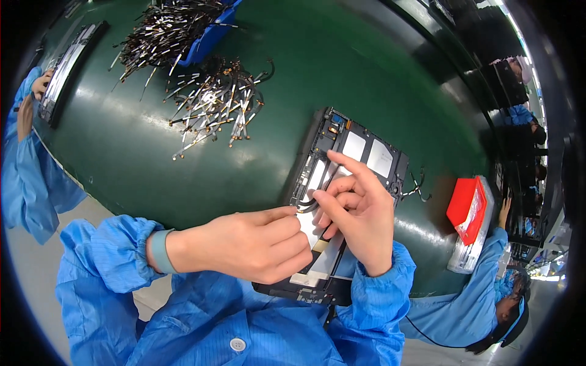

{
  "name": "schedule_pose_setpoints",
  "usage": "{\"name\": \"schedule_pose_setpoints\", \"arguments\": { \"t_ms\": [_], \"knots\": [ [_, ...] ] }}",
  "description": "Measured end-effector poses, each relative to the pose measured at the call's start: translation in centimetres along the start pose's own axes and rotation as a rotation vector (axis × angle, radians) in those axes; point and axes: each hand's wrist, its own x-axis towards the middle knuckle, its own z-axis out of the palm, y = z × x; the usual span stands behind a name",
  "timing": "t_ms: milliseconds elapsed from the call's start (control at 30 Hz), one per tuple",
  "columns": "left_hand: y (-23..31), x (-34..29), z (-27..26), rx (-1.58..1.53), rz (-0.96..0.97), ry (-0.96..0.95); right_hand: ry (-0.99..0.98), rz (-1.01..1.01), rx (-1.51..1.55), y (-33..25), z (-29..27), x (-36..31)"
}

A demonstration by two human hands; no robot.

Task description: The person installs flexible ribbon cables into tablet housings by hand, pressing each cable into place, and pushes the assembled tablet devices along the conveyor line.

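Observation:
A black tablet-like device (395, 160) with its inside exposed lies slanted in front of me, showing pale battery cells and small boards. My left hand (244, 244), a teal band at its wrist, pinches the end of a thin black ribbon cable (308, 205) over the device's left side. The cable runs toward my right hand (360, 213), whose thumb and curled fingers close on its other part; the index finger points away. Fingers hide much of the cable and the middle of the device.
Many similar cables (220, 100) lie heaped beyond the device, beside a blue bin (210, 38) with more. A few cables (417, 186) lie to its right. Farther right is a red tray (467, 207). Co-workers sit at both sides; one handles another device (70, 73) at far left.

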Motion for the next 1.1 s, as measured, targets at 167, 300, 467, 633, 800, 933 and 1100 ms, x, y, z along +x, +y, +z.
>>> {"name": "schedule_pose_setpoints", "arguments": {
  "t_ms": [167,300,467,633,800,933,1100],
  "knots": [
    [0.5,0.6,-0.3,0.086,-0.034,-0.038,0.052,-0.198,-0.08,0.8,-0.8,0.7],
    [0.9,0.8,0.3,0.096,-0.142,0.053,0.056,-0.2,-0.08,1.0,-0.8,0.7],
    [0.7,0.7,0.1,0.174,-0.134,-0.069,0.127,-0.196,-0.102,0.9,-0.6,0.8],
    [0.8,0.7,0.1,0.165,-0.128,-0.065,0.246,-0.42,-0.335,1.6,-0.3,1.1],
    [0.9,0.7,0.1,0.165,-0.133,-0.062,0.274,-0.485,-0.408,2.0,-0.4,1.3],
    [0.9,0.6,0.1,0.156,-0.132,-0.063,0.278,-0.49,-0.408,2.2,-0.5,1.4],
    [0.9,0.6,0.1,0.156,-0.129,-0.077,0.26,-0.453,-0.395,1.9,-0.3,1.3]
  ]
}}
